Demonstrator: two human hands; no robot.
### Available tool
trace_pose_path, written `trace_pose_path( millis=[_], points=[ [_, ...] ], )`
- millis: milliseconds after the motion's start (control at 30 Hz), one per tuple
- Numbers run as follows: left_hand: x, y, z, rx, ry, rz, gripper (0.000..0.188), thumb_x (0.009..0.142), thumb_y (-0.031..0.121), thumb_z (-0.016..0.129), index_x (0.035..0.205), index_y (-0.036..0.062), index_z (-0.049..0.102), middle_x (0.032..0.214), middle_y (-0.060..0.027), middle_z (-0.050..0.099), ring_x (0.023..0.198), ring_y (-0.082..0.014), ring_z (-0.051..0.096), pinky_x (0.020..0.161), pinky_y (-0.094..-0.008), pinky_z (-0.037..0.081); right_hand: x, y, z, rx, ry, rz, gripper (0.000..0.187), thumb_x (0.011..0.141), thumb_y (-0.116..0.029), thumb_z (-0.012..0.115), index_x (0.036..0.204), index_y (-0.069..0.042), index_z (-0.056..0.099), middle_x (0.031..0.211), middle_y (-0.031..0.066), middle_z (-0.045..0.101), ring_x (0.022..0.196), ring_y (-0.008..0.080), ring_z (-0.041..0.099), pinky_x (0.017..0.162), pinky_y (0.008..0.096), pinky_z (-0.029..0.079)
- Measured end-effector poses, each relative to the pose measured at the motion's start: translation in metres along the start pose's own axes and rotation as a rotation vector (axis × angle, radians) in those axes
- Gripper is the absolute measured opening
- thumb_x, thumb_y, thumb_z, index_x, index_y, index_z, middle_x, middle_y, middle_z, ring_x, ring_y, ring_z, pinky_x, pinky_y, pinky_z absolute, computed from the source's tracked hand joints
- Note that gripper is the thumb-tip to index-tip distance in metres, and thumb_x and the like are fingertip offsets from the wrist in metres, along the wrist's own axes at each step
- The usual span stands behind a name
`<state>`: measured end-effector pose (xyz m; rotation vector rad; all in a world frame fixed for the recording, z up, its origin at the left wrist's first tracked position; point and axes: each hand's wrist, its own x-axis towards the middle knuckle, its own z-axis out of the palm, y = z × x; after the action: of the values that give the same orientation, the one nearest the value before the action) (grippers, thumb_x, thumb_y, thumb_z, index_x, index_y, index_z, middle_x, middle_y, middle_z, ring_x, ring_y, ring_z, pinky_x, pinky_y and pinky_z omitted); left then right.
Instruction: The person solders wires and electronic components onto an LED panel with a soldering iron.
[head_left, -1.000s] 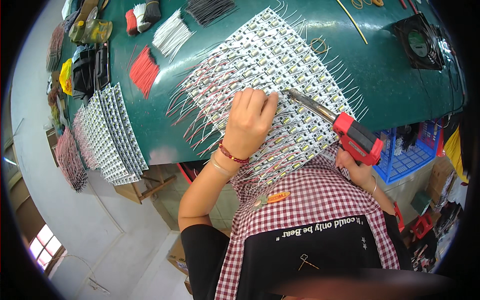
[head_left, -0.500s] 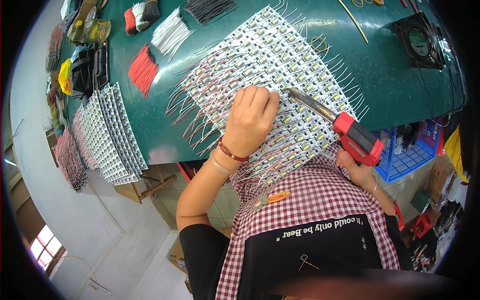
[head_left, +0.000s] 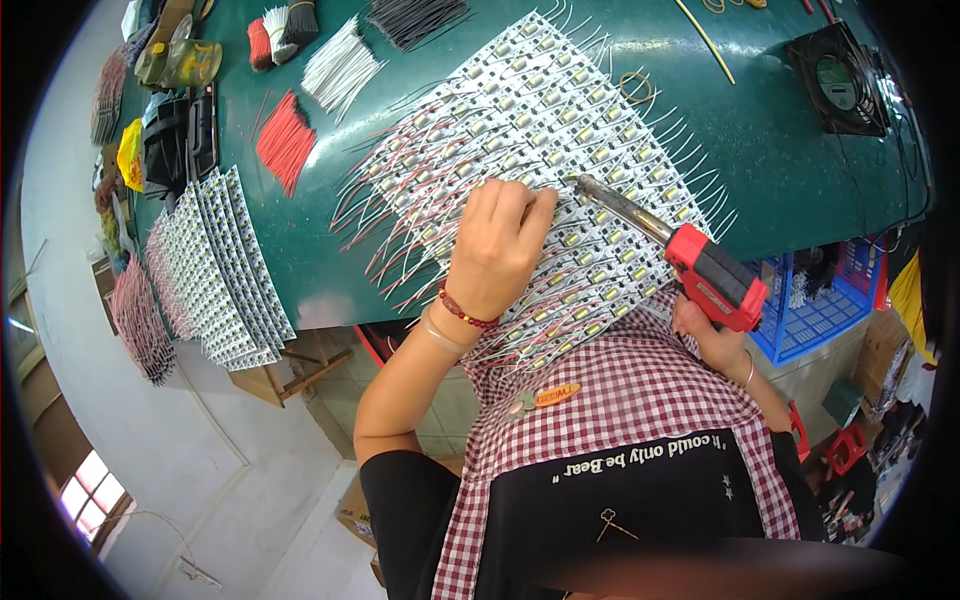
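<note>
From here I see the left hand [head_left: 497, 240] bent over the white light board [head_left: 575, 140], fingers curled in close; I can't tell whether they grip a wire. The right hand [head_left: 708, 338] is wrapped round the handle of a red-and-black soldering gun [head_left: 715, 278], its tip just beside the left fingertips. The board lies on the green bench [head_left: 790, 180], its near edge against the checked apron [head_left: 625, 375].
</note>
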<state>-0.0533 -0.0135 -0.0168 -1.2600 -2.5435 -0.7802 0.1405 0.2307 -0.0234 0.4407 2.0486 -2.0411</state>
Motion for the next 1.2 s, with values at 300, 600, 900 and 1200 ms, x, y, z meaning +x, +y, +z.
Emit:
trace_pose_path(
  millis=[300,600,900,1200],
  points=[
    [-0.001,-0.002,0.004,0.028,-0.011,0.034,0.024,0.077,0.0,0.061,0.1,-0.0037,0.062,0.081,-0.0088,0.046,0.074,-0.0234,0.05,0.067,-0.0339,0.042,0.002,0.003,-0.001,-0.004,-0.015,-0.006,0.026,0.09,-0.007,0.067,0.115,-0.002,0.062,0.098,0.0027,0.064,0.088,0.0117,0.059,0.078,0.0288,0.049],
    [0.002,-0.001,0.005,0.062,-0.021,0.038,0.024,0.076,0.001,0.06,0.099,-0.0047,0.062,0.082,-0.0097,0.047,0.077,-0.0237,0.05,0.069,-0.0348,0.043,0.006,-0.005,0.011,-0.062,0.091,-0.077,0.017,0.096,-0.015,0.059,0.092,0.001,0.058,0.073,0.0061,0.058,0.062,0.011,0.054,0.057,0.0245,0.044],
    [0.001,0.002,0.005,0.066,-0.012,0.013,0.029,0.072,-0.004,0.062,0.101,-0.0018,0.065,0.081,-0.0081,0.047,0.075,-0.0241,0.051,0.067,-0.0353,0.043,0.001,-0.004,0.0,0.05,-0.015,-0.004,0.018,0.09,-0.005,0.065,0.108,-0.001,0.062,0.09,0.0022,0.062,0.08,0.0104,0.058,0.071,0.0276,0.048],
    [-0.002,0.001,0.003,0.101,0.005,-0.002,0.035,0.069,-0.003,0.061,0.103,0.0016,0.066,0.08,-0.0065,0.049,0.074,-0.0227,0.048,0.067,-0.0342,0.041,0.003,-0.001,0.003,0.047,0.035,0.003,0.022,0.091,-0.005,0.065,0.112,-0.001,0.062,0.094,0.0021,0.063,0.084,0.0107,0.058,0.075,0.0279,0.048]
  ],
)
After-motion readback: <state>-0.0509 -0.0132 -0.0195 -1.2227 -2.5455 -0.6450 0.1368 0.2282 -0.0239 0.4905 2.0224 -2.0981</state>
